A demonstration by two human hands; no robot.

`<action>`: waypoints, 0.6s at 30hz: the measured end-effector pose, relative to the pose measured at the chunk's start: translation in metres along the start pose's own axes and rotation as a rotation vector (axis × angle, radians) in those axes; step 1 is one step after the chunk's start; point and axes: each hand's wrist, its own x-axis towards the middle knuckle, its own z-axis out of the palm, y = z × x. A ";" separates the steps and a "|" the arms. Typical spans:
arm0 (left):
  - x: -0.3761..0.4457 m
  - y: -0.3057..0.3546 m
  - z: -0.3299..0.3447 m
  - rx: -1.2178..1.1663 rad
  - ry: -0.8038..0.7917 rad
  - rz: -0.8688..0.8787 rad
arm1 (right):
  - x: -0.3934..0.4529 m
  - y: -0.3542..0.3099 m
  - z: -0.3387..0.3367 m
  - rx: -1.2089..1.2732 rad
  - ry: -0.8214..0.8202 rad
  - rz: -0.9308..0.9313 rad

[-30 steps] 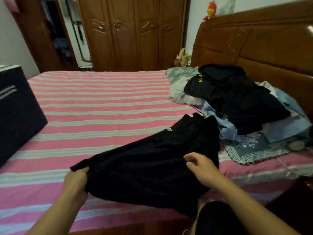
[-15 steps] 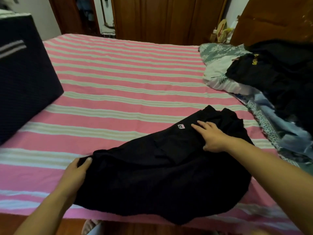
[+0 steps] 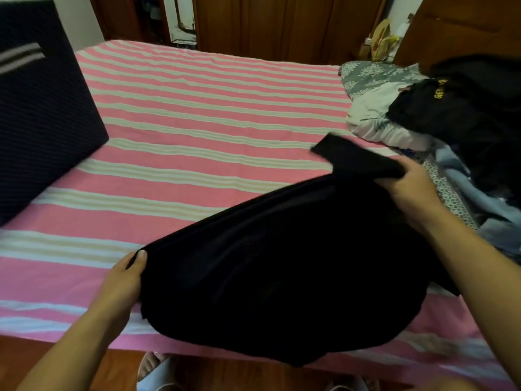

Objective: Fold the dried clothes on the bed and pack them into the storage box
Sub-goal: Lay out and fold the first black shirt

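Note:
A black garment (image 3: 282, 263) lies spread over the near edge of the pink and white striped bed (image 3: 197, 122). My left hand (image 3: 124, 280) grips its left edge, thumb on top of the cloth. My right hand (image 3: 408, 190) grips its far right part and holds that end lifted off the sheet. The dark storage box (image 3: 42, 114) with grey stripes stands on the bed at the far left. A pile of clothes (image 3: 465, 122), black, pale and blue, lies at the right by the headboard.
A wooden wardrobe (image 3: 282, 24) stands behind the bed and the wooden headboard (image 3: 465, 26) rises at the top right. Small items (image 3: 382, 43) sit in the corner between them. The wooden floor and pale slippers (image 3: 158, 373) show below the bed edge.
My right hand went from lying flat on the garment to gripping its far end and lifting it to the right. My left hand kept its hold on the left edge.

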 end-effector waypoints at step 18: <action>-0.033 -0.009 -0.030 0.742 0.099 0.336 | -0.189 0.065 -0.035 -0.394 0.253 0.281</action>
